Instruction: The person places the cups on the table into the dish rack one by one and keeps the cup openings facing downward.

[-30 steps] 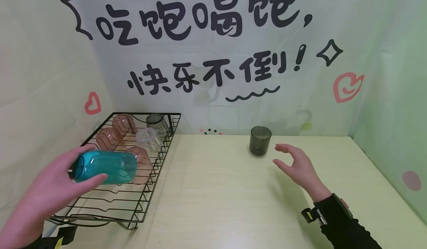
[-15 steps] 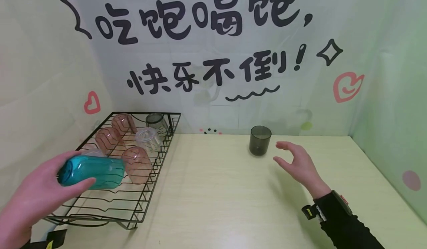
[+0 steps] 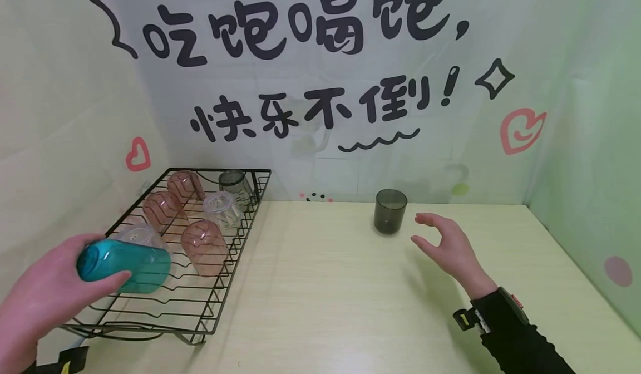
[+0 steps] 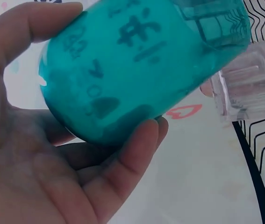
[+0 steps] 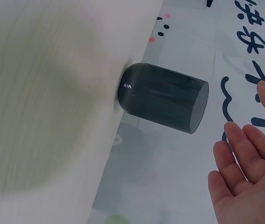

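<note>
My left hand [image 3: 55, 282] grips a translucent teal cup [image 3: 135, 265] by its base end, lying nearly sideways above the left part of a black wire rack [image 3: 165, 331]. In the left wrist view the thumb and fingers curl round the teal cup [image 4: 123, 70], with a clear cup [image 4: 251, 81] just beyond it. My right hand [image 3: 448, 249] hovers over the table, fingers and thumb spread apart and holding nothing. Just left of it a smoky grey cup [image 3: 390, 212] stands upright; the right wrist view shows a gap between the fingers and this grey cup [image 5: 162, 95].
Upside-down cups sit tilted on the rack: pink ones, including a near one [image 3: 204, 246], a clear one [image 3: 222, 210] and a dark grey one [image 3: 235, 185]. Another clear cup [image 3: 140, 235] is partly behind the teal cup. A printed cloth [image 3: 310, 162] backs the pale table [image 3: 325, 285].
My left hand has moved left and slightly toward me with the teal cup, uncovering the near pink cup and a clear cup. The right hand has hardly moved.
</note>
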Demonstrator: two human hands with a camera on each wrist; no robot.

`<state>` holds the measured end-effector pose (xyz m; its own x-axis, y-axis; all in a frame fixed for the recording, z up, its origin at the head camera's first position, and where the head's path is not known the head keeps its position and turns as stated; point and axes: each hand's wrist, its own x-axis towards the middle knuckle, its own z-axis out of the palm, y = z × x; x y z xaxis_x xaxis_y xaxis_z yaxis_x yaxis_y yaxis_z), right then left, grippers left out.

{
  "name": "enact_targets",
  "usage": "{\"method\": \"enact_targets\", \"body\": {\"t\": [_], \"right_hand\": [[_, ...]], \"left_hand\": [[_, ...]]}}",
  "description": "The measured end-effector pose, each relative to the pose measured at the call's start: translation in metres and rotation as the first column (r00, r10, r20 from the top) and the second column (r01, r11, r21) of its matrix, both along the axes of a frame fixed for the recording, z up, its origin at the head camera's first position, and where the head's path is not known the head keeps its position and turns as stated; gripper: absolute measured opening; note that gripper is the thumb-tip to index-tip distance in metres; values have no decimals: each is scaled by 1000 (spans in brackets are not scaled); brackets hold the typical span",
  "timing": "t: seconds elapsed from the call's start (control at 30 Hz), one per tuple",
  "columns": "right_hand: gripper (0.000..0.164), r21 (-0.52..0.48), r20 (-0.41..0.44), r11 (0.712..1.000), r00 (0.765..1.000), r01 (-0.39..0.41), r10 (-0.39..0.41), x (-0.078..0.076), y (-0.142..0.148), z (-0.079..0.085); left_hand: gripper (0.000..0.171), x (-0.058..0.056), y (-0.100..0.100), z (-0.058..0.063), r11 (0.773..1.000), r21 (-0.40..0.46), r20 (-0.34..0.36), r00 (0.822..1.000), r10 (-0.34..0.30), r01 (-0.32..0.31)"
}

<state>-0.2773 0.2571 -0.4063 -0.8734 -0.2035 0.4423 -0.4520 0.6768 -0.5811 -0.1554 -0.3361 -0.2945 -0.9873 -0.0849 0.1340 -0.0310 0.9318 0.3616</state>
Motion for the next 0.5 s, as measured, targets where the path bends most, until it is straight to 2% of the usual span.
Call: {"method": "enact_targets", "body": {"t": [0.17, 0.3, 0.5], "right_hand": [[45, -4, -3, 1000, 1000, -2, 2, -1, 1, -4], [45, 1, -18, 1000, 1000, -1, 1, -2, 2, -4], [45, 13, -46, 1000, 999, 2, -1, -2, 1, 0]], "left_hand": [[84, -3, -5, -1, 1000, -29, 50, 999, -9, 10], [84, -7, -12, -6, 999, -51, 72, 997, -14, 17], [88, -12, -17, -12, 995, -94, 99, 995, 31, -22]]}}
